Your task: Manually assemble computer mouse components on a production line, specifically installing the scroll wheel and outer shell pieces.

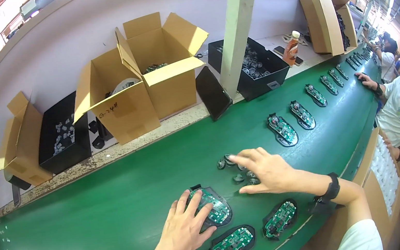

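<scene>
the grip of the left hand (182, 230) was loose, its fingers spread on a dark-edged green circuit board (219, 211) on the green belt (116, 190). the right hand (267, 171) was unclenched too, thumb and fingers parted over a cluster of small dark parts (238, 177); whether it touched any could not be told. another board (233, 243) lay nearer the person.

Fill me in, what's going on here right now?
The person's left hand rests with fingers spread on a green circuit board. The right hand, thumb and fingers apart, is at a small cluster of dark parts on the green work surface; whether it touches any is unclear. Two more boards lie nearby. Farther right, a co-worker's hand is over the same surface.
</scene>
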Demonstrator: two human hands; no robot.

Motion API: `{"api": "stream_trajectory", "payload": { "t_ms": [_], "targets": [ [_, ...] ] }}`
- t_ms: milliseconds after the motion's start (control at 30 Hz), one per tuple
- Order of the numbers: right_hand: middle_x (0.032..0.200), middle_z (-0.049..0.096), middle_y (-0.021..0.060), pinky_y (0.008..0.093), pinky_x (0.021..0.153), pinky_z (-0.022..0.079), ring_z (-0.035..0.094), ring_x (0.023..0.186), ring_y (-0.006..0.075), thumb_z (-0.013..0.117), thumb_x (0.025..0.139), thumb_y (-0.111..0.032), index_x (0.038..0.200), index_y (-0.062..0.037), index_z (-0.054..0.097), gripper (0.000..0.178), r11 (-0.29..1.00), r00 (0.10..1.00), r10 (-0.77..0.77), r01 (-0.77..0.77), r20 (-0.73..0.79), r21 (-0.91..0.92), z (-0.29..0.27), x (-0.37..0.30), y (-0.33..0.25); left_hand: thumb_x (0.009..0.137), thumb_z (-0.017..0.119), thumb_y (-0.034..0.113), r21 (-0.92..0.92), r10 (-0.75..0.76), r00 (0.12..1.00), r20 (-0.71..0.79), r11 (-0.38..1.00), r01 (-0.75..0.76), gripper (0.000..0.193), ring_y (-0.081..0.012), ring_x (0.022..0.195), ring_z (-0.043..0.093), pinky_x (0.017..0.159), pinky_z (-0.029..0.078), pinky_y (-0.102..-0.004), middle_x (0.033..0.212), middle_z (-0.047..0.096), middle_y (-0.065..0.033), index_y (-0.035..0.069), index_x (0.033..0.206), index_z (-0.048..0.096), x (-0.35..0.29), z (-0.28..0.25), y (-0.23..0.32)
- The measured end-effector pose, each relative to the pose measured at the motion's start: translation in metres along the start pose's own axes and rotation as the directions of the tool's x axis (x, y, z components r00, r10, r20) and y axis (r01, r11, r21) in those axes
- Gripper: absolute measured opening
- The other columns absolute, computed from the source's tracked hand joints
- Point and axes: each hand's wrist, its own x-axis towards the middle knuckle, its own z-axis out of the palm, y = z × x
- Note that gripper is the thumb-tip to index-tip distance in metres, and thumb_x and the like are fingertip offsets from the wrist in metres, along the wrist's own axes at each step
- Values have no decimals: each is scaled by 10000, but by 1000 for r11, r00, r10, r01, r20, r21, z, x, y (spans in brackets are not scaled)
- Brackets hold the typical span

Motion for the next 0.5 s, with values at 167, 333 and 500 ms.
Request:
{"api": "stream_trajectory", "payload": {
  "t_ms": [167,333,500],
  "targets": [
    [1297,517,191,432,949,486,538,1162,363,598,796,-35,1380,-29,481,595,853,955,237,-293,181,431,-32,-20,21,802,766,288,-38,27,999,-17,999,-28,488,-379,1316,446,1063,436,-468,1393,498,-161,93,1224,617,2,4,-3],
    [1208,576,174,412,942,487,565,1116,349,566,782,34,1240,-13,593,462,935,981,191,-190,26,300,-15,-33,39,815,750,242,-51,78,997,6,996,-77,466,-363,1329,450,1068,434,-458,1399,504,-147,71,1224,611,8,6,-5],
    [1153,599,132,411,886,515,587,1076,311,686,819,-69,1223,-50,614,411,969,979,190,-198,70,146,-12,-34,46,796,763,247,-56,136,991,10,989,-136,519,-407,1323,438,1072,415,-488,1430,461,-187,102,1266,601,2,5,-4]
  ]
}}
